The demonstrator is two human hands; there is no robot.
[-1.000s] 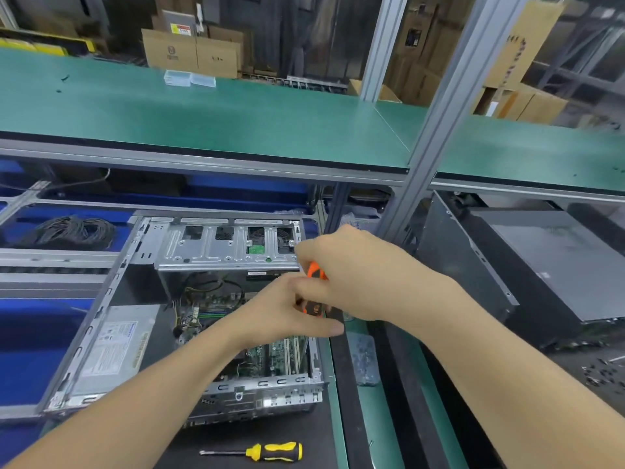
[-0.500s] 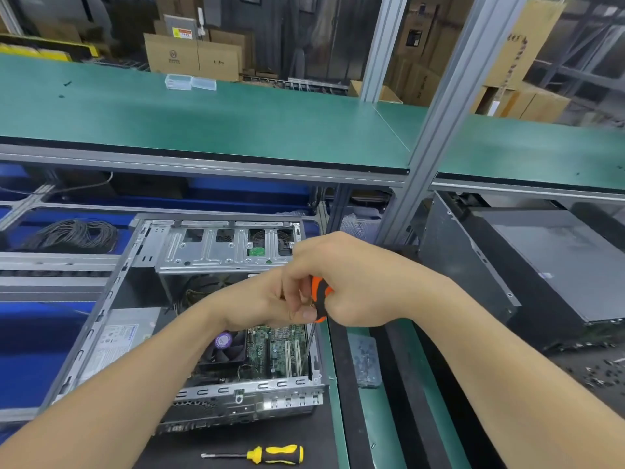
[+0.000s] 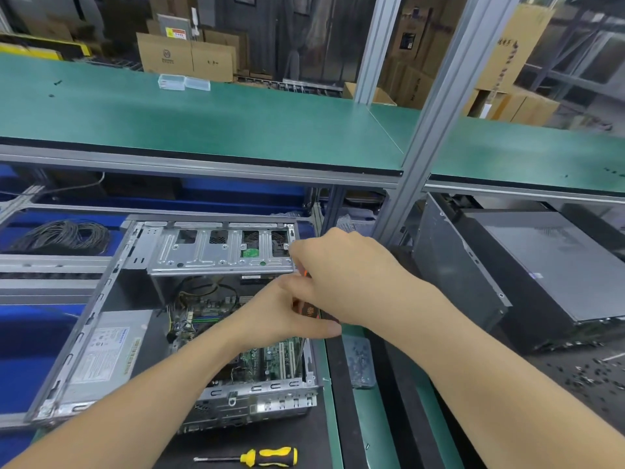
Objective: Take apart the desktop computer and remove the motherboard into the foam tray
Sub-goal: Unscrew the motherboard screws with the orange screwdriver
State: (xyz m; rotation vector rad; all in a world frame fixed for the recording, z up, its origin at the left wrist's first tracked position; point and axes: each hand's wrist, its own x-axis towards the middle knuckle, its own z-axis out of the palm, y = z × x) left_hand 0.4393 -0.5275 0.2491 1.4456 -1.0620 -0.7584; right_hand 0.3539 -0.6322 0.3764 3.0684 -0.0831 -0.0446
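An open desktop computer case [image 3: 101,299] lies on its side on the bench. Its green motherboard [image 3: 270,357] shows at the bottom, a silver drive cage [image 3: 220,252] sits at the far end, and a grey power supply [image 3: 105,353] at the left. Both hands meet over the case's right side. My right hand [image 3: 341,275] grips the orange-and-black screwdriver [image 3: 309,311] from above. My left hand [image 3: 284,316] holds the same handle lower down. The thin shaft [image 3: 300,357] points down by the case's right wall; its tip is hidden.
A yellow-and-black screwdriver [image 3: 267,456] lies in front of the case. A clear box of screws [image 3: 360,362] sits just right of it. A dark case [image 3: 527,265] lies at the right, loose screws [image 3: 588,374] near it. Coiled cables [image 3: 64,235] rest at the left, a green shelf [image 3: 203,130] overhead.
Both hands dipped toward me on the orange screwdriver half a second ago and now sit back over the case's right side, much as a second ago.
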